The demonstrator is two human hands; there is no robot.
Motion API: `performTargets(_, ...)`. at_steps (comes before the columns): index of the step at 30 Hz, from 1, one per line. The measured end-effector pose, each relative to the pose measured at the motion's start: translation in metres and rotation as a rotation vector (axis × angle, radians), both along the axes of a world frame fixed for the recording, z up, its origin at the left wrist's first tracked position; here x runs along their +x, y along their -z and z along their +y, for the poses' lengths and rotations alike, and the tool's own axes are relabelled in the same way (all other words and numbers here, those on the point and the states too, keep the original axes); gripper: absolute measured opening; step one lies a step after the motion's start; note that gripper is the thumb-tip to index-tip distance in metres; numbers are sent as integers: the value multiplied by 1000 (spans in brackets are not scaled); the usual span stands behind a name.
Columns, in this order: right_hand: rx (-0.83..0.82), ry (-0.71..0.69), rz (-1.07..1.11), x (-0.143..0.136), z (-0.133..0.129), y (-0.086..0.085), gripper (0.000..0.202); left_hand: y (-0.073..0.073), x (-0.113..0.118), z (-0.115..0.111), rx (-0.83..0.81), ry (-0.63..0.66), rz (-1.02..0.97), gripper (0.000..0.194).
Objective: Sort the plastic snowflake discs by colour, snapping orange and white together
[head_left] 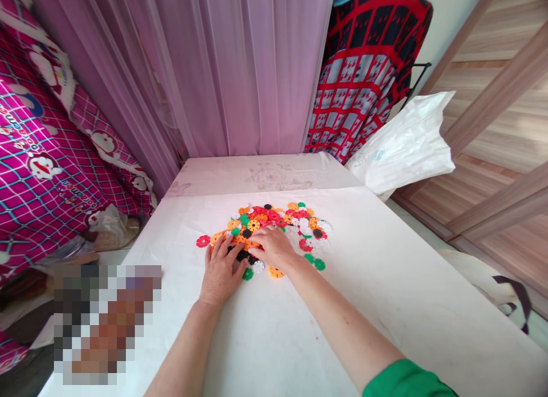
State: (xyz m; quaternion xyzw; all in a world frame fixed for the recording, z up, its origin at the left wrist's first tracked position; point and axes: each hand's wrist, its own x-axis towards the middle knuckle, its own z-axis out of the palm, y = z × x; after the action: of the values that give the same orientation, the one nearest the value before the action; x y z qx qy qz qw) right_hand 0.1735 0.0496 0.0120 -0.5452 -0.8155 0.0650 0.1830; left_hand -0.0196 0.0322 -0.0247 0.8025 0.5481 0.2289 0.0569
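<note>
A spread-out pile of notched plastic discs (268, 214) in red, orange, green, black and white lies on the white-covered table (325, 328). My left hand (220, 274) rests on the pile's near left edge, its fingers apart over orange and black discs. My right hand (274, 247) reaches in from the right, fingers stretched leftward over orange and black discs (247, 233) at the middle. No held piece shows in either hand. Near the wrists lie a green disc (248, 274), a white disc (258, 266) and an orange disc (276, 272).
Behind the table hangs a purple curtain (257, 72). A white plastic bag (406, 146) stands off the far right corner. Pink patterned cloth (64, 140) hangs on the left, and a wooden cabinet (505, 117) is on the right. Part of the left side is pixelated.
</note>
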Motion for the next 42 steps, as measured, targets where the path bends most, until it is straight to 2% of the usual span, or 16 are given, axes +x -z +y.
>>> performTargets(7, -34, 88, -34, -8, -2, -6, 26, 0, -1, 0, -2, -2, 16, 40)
performTargets(11, 18, 195, 100, 3, -14, -10, 29, 1, -1, 1, 5, 1, 21, 40)
performTargets(14, 99, 271, 259, 20, -35, -3, 27, 1, -1, 1, -3, 8, 21, 40)
performTargets(18, 186, 301, 374, 38, -69, 16, 26, 0, -1, 0, -18, -3, 12, 41)
performTargets(23, 228, 284, 341, 42, -88, 28, 27, -2, 1, -1, -32, -19, 20, 43)
performTargets(33, 221, 206, 147, 36, -87, 20, 26, -4, 0, -4, -16, -11, 51, 42)
performTargets(42, 162, 171, 180, 36, -88, 18, 26, -3, 1, -3, -20, -11, 60, 43)
